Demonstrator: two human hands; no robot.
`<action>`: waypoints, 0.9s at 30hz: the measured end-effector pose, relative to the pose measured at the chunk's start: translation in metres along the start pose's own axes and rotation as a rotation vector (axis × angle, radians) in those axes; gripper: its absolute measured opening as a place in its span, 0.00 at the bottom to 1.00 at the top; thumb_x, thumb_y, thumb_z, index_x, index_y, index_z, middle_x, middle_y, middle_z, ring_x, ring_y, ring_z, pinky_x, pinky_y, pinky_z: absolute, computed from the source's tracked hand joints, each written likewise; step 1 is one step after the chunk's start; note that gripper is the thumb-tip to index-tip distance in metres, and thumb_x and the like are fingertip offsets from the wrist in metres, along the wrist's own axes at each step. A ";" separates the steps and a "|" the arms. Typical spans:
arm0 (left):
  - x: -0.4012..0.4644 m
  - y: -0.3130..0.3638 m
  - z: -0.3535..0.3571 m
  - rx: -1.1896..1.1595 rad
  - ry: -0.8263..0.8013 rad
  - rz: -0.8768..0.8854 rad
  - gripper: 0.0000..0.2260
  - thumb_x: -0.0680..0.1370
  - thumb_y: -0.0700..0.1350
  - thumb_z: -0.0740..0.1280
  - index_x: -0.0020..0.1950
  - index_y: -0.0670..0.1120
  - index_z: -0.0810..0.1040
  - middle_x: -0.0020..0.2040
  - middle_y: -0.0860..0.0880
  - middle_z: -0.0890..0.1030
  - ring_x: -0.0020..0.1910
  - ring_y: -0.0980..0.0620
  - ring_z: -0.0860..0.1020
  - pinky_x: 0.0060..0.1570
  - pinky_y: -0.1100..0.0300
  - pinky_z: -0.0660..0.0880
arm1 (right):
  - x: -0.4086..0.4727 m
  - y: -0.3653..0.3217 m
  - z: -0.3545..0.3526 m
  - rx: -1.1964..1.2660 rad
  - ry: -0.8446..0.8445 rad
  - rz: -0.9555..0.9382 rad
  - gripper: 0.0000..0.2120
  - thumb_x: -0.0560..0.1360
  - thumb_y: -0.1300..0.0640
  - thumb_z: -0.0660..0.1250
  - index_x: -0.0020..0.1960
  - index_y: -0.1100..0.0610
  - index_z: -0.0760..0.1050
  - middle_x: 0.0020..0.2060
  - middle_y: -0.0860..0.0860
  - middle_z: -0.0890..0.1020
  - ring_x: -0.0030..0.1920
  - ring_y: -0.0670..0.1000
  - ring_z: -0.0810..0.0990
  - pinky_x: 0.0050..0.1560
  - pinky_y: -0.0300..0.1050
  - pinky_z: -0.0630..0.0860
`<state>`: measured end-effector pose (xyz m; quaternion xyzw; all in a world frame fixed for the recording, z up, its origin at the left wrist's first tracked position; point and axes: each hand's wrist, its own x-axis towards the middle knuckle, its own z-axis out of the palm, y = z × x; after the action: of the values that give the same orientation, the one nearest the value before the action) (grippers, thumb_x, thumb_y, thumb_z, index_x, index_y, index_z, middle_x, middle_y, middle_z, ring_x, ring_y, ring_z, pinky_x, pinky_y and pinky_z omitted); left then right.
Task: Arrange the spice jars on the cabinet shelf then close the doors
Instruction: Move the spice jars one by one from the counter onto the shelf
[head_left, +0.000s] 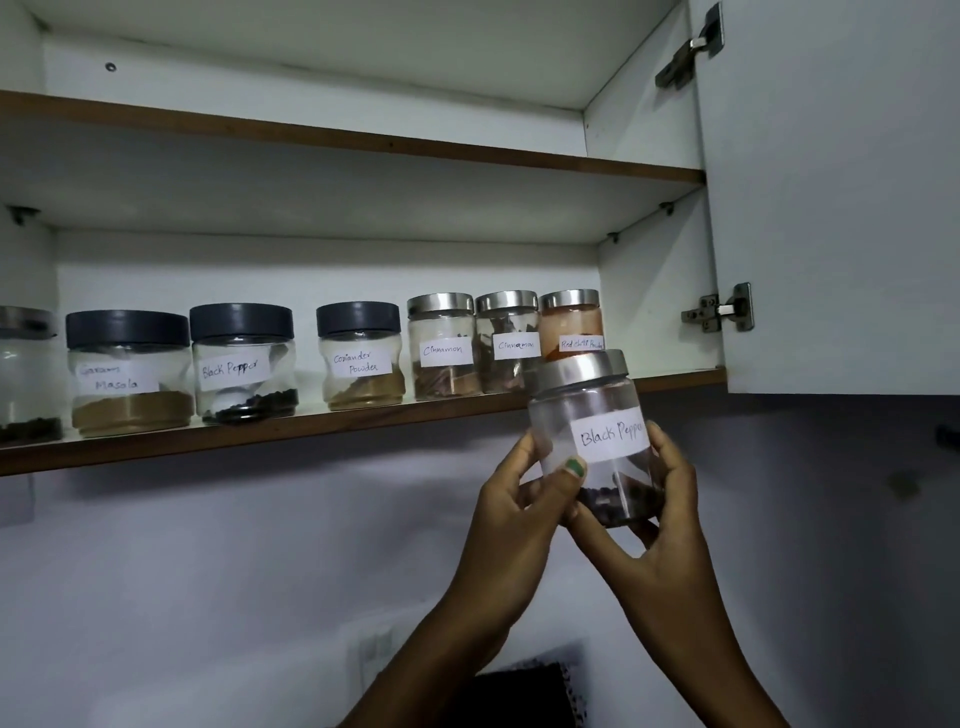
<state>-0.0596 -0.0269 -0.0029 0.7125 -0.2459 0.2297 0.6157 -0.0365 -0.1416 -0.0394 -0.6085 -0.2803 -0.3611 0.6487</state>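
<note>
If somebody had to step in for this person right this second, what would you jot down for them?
Left hand and right hand both grip a steel-lidded Black Pepper jar, held in the air just below the shelf.
On the shelf, left to right: a partly cut-off jar, Garam Masala, Black Pepper, Coriander Powder, two Cinnamon jars, Red Chilli Powder.
Right door is open.
Left: set the held jar on the shelf, then close the doors.

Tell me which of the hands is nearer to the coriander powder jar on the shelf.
Left. The left hand grips the held black pepper jar on the side toward the coriander powder jar; the right hand grips its far side, farther right.
</note>
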 end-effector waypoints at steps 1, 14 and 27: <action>0.003 -0.001 0.005 0.023 -0.008 0.005 0.19 0.79 0.50 0.62 0.70 0.58 0.67 0.57 0.63 0.79 0.58 0.60 0.78 0.56 0.66 0.76 | 0.003 0.003 -0.005 -0.030 0.012 -0.009 0.43 0.59 0.42 0.70 0.70 0.40 0.56 0.65 0.41 0.68 0.63 0.42 0.71 0.51 0.24 0.72; 0.093 -0.005 0.093 0.411 -0.082 0.208 0.36 0.78 0.52 0.64 0.78 0.52 0.44 0.78 0.58 0.47 0.75 0.58 0.53 0.64 0.69 0.57 | 0.120 0.036 -0.060 -0.117 0.173 -0.151 0.38 0.72 0.60 0.69 0.74 0.54 0.50 0.70 0.55 0.63 0.68 0.52 0.67 0.62 0.41 0.72; 0.173 -0.047 0.116 0.654 -0.061 0.113 0.39 0.78 0.56 0.61 0.77 0.48 0.39 0.79 0.50 0.43 0.78 0.48 0.45 0.74 0.51 0.53 | 0.199 0.095 -0.062 -0.235 0.069 -0.094 0.45 0.68 0.51 0.70 0.74 0.61 0.47 0.71 0.61 0.58 0.72 0.57 0.59 0.68 0.46 0.59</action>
<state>0.1067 -0.1474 0.0543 0.8642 -0.2165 0.3087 0.3330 0.1515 -0.2287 0.0578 -0.6538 -0.2420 -0.4421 0.5644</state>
